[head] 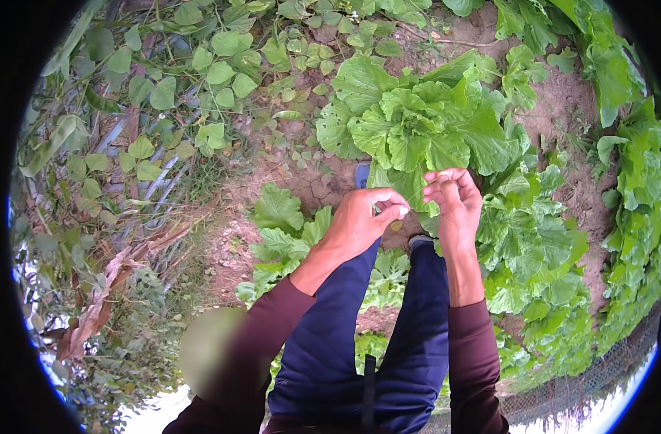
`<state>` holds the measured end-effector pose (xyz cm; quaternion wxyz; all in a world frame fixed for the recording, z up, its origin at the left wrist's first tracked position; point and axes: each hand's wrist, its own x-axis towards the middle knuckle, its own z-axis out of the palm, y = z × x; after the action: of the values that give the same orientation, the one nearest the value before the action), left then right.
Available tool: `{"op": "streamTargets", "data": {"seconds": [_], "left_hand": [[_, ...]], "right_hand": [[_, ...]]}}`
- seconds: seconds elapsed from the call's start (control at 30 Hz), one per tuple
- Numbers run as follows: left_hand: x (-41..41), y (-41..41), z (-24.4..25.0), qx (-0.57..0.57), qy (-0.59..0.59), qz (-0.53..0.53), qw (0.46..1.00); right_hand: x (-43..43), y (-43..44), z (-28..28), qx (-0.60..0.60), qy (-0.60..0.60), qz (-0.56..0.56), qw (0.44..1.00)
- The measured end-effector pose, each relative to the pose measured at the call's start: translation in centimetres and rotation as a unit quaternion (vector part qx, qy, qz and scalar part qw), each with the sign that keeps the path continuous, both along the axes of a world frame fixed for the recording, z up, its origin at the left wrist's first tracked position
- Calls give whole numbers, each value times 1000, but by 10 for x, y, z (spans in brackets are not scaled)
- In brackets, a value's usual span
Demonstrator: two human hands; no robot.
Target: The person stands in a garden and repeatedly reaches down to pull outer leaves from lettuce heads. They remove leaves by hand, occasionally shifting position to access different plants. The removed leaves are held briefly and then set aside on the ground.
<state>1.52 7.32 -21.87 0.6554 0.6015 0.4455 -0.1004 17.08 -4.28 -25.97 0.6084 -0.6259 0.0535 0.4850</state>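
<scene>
Both hands are raised over a large leafy green plant (417, 119), whose outer leaves have small holes. My left hand (363, 217) has its thumb and forefinger pinched together at the tips; a very thin strand seems to run from there, too fine to identify. A short way to the right, my right hand (455, 198) has its fingers curled and its thumb against the forefinger. Whether anything is between those fingertips cannot be told. The two hands do not touch.
Dry cracked soil (314, 187) lies around the feet, where a blue shoe (363, 174) shows. More leafy greens (531, 233) line the right side. At the left, bean-like vines (222, 70) cover slats, with dry brown leaves (111, 282) below. A mesh fence (580, 385) stands lower right.
</scene>
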Motion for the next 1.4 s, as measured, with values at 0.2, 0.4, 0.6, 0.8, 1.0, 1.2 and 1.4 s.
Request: {"op": "streamTargets", "data": {"seconds": [0.2, 0.4, 0.6, 0.8, 1.0, 1.2, 1.4], "left_hand": [[6, -16, 21, 45, 50, -91, 994], [4, -10, 26, 120, 35, -181, 976], [-6, 10, 31, 49, 71, -179, 980], [-64, 110, -59, 397, 295, -432, 754], [-3, 243, -214, 25, 144, 295, 944], [5, 253, -249, -77, 4, 402, 913], [-37, 226, -207, -44, 31, 290, 955]], "right_hand": [[9, -31, 56, -39, -517, 303, 799], [-1, -48, 45, 49, -520, 450, 724], [-11, -31, 39, 73, -415, 459, 782], [-24, -18, 23, -24, -356, 416, 836], [-43, -7, -11, -34, -368, 426, 826], [-55, 58, -28, -35, -339, 419, 842], [-41, 191, -73, -47, -288, 291, 911]]}}
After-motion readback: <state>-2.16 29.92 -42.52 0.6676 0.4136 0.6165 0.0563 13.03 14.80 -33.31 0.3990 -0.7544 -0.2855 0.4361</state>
